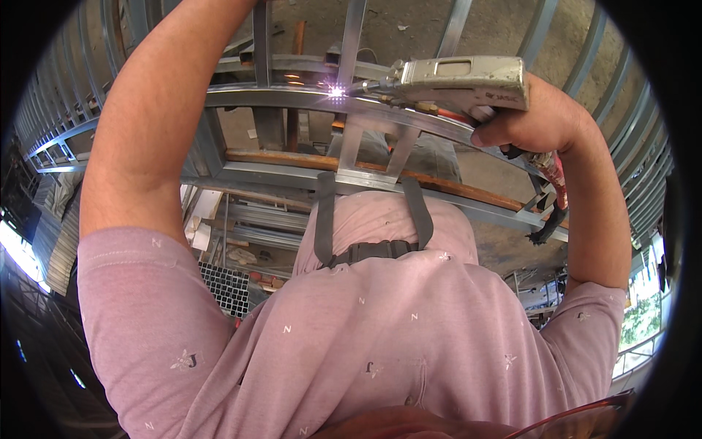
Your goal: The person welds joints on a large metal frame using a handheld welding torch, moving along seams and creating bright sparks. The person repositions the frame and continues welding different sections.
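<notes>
My right hand point(540, 123) is closed around the handle of a pale metal handheld welding torch point(464, 77), its body lying sideways with the nozzle to the left. At the nozzle tip a bright violet-white spark point(336, 92) glows on a shiny metal rail point(278, 96), close to where an upright bar point(351, 36) meets it. A red cable point(553, 175) hangs below my right wrist. My left forearm point(172, 73) reaches up past the top edge, so the left hand and anything it touches are out of the picture.
Rows of metal bars point(585, 55) form a wide frame around me. Reddish-brown steel strips point(292, 159) run beneath the nearer rail. Stacked metal lengths point(263, 212) and a black grid-like panel point(223, 287) lie lower left. A dark strap with a buckle point(373, 251) crosses my front.
</notes>
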### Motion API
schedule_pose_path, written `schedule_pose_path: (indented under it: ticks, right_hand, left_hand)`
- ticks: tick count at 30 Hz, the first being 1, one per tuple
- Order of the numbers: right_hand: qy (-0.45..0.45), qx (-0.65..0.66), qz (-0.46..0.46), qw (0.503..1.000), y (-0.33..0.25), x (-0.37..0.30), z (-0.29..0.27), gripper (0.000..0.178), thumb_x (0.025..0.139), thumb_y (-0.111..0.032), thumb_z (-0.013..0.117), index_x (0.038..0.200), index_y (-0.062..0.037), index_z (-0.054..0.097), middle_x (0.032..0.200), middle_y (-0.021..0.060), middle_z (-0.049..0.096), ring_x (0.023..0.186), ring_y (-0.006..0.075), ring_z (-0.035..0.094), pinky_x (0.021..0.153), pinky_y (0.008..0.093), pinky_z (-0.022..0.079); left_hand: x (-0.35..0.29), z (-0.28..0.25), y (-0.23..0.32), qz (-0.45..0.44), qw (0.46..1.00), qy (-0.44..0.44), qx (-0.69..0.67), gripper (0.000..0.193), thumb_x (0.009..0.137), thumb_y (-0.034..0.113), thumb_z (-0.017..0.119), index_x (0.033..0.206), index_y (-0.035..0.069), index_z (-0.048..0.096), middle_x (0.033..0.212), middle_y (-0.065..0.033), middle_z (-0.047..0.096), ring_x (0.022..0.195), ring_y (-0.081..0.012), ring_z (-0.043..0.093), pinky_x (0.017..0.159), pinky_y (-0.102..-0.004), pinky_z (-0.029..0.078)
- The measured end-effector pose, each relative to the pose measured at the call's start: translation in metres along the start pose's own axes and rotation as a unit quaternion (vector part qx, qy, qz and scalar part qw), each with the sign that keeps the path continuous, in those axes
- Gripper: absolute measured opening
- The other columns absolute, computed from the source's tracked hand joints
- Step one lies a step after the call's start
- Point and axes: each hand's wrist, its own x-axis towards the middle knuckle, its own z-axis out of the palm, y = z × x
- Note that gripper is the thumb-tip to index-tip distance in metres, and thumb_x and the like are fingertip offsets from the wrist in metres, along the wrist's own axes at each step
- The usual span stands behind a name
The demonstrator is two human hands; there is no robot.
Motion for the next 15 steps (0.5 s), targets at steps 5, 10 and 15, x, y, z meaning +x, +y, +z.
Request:
schedule_pose_path:
  ticks: [5,10,15]
  right_hand:
    - [-0.025,-0.006,0.055,0.998,-0.011,0.001,-0.004,0.056,0.076,-0.006,0.087,0.13,-0.0037,0.074,0.105,0.0095,0.08,0.088,0.0194,0.073,0.08,0.0368,0.061]
    - [-0.003,0.005,0.012,1.0,-0.004,-0.003,0.0,0.056,0.076,-0.007,0.087,0.13,-0.004,0.074,0.105,0.0093,0.08,0.089,0.0196,0.073,0.082,0.0363,0.061]
    - [-0.014,-0.003,0.031,0.999,-0.012,-0.002,-0.002,0.055,0.076,-0.007,0.086,0.13,-0.0042,0.074,0.106,0.0102,0.08,0.09,0.0199,0.073,0.083,0.0369,0.061]
  left_hand:
    - [0.001,0.001,-0.001,-0.003,1.0,-0.009,-0.004,0.041,0.102,0.036,0.064,0.141,0.024,0.069,0.157,-0.0027,0.061,0.156,-0.029,0.048,0.135,-0.0552,0.025]
    - [0.003,0.003,-0.003,0.0,1.0,-0.009,-0.005,0.042,0.102,0.036,0.065,0.142,0.024,0.068,0.158,-0.0028,0.061,0.156,-0.0291,0.048,0.135,-0.0555,0.025]
    - [0.002,0.002,-0.003,-0.006,1.0,-0.014,-0.004,0.043,0.101,0.037,0.065,0.143,0.024,0.067,0.159,-0.0028,0.06,0.156,-0.0293,0.047,0.135,-0.0559,0.025]
